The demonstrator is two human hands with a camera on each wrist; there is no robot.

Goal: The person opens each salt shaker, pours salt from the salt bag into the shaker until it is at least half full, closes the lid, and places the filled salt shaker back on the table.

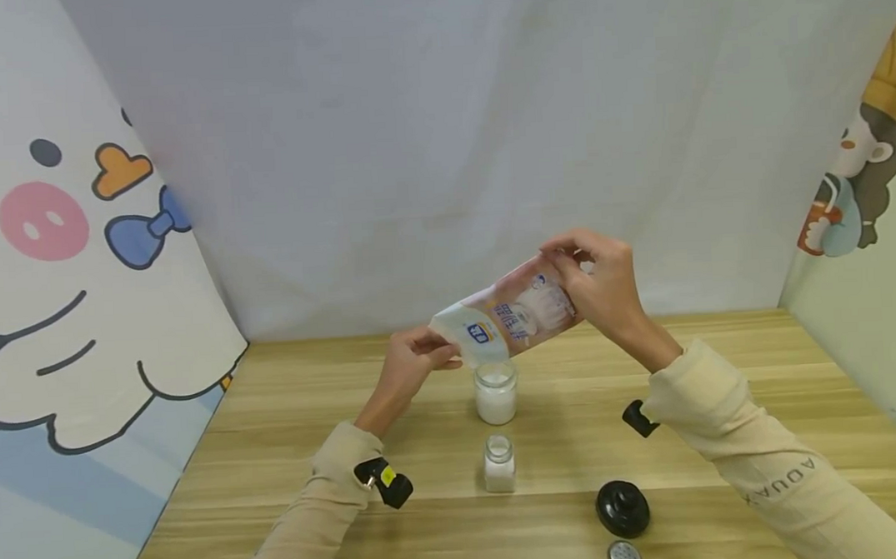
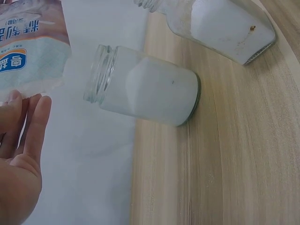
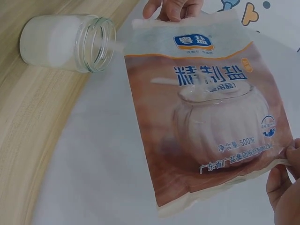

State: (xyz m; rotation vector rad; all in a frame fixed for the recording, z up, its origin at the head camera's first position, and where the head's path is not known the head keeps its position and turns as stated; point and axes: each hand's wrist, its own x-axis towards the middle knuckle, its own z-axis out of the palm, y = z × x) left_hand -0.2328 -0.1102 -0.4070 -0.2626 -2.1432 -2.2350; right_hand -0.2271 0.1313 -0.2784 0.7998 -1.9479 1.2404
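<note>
A printed plastic bag of salt (image 1: 520,310) is held aloft, tilted with its pale-blue end lower, at the left. My left hand (image 1: 409,363) pinches that lower end between thumb and fingers. At the upper end, my right hand (image 1: 602,281) grips the bag's edge. Just under the bag's low corner stands a wide glass jar (image 1: 496,402), partly filled with white grains. In the right wrist view a faint white streak runs between the bag's corner and the jar's mouth (image 3: 99,44). Nearer the front is a smaller glass bottle (image 1: 500,471), uncapped, with white contents.
A black knobbed lid (image 1: 623,508) lies at the front right of the wooden table (image 1: 290,453). Beside it is a small perforated metal cap (image 1: 624,557). A pale cloth backdrop (image 1: 412,148) hangs behind, with printed panels on both sides.
</note>
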